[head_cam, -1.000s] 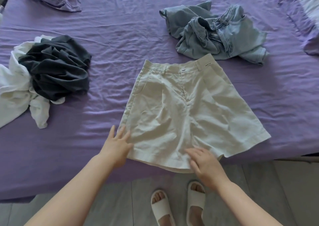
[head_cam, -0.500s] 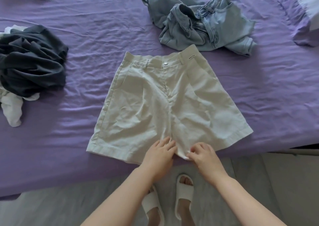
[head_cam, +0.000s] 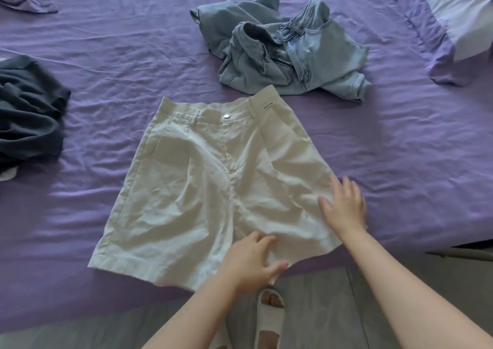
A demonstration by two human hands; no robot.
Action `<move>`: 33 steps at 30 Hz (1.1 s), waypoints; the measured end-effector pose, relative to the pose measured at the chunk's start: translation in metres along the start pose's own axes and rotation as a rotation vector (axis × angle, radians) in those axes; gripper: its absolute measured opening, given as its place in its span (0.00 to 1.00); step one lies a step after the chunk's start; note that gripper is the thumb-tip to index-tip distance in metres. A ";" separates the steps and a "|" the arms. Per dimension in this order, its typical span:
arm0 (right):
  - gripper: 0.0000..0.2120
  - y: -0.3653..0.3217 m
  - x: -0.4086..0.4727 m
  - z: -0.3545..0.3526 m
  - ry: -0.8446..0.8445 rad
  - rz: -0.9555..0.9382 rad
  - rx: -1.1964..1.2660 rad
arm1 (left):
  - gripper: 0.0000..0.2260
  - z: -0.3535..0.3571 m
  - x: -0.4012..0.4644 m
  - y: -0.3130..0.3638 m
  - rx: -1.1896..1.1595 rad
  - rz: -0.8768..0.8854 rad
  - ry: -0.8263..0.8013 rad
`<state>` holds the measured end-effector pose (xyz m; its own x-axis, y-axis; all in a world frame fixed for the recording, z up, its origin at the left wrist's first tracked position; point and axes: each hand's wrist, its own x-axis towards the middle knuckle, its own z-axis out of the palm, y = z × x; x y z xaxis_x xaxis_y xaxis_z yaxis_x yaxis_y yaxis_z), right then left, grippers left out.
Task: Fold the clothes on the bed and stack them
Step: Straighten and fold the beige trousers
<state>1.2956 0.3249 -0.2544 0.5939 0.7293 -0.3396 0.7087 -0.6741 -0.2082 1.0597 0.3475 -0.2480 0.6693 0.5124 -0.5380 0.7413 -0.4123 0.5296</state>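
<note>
We see pale beige shorts (head_cam: 213, 188) of matt, creased woven cloth, with a small shiny metal-looking button (head_cam: 226, 116) at twelve o'clock on the waistband. The bed sheet (head_cam: 106, 68) is soft, wrinkled purple cloth with a faint sheen. At one o'clock lies faded blue denim (head_cam: 288, 52), rougher and matt; at nine o'clock, a dark matt cloth garment (head_cam: 26, 114).

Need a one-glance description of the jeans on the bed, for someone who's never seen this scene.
Start from the purple bed sheet, then find the beige shorts spread flat near its front edge. Just beyond their waistband, slightly right, lies the jeans: a crumpled heap of light blue denim, unlike the dark grey garment at the left edge.
</note>
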 end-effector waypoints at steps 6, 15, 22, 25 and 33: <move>0.15 0.004 0.026 -0.026 -0.068 0.129 0.119 | 0.24 -0.027 0.035 0.013 -0.140 -0.043 0.193; 0.13 -0.108 -0.023 -0.074 -0.151 -0.287 0.571 | 0.17 -0.136 0.066 0.034 -1.282 -0.339 0.239; 0.14 -0.206 -0.082 -0.018 -0.287 -0.448 0.507 | 0.02 -0.175 0.037 -0.038 -0.909 -0.321 0.173; 0.13 -0.215 -0.083 -0.001 -0.092 -0.637 0.369 | 0.05 -0.174 0.022 -0.075 -0.793 -0.337 0.280; 0.32 -0.233 -0.017 0.019 -0.113 -0.700 -0.268 | 0.05 -0.147 -0.003 -0.154 -0.627 -0.413 0.372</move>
<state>1.1128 0.4674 -0.2175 -0.0616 0.9503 -0.3051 0.9828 0.0044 -0.1847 0.9358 0.5197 -0.2316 0.2088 0.7905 -0.5758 0.6847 0.3022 0.6632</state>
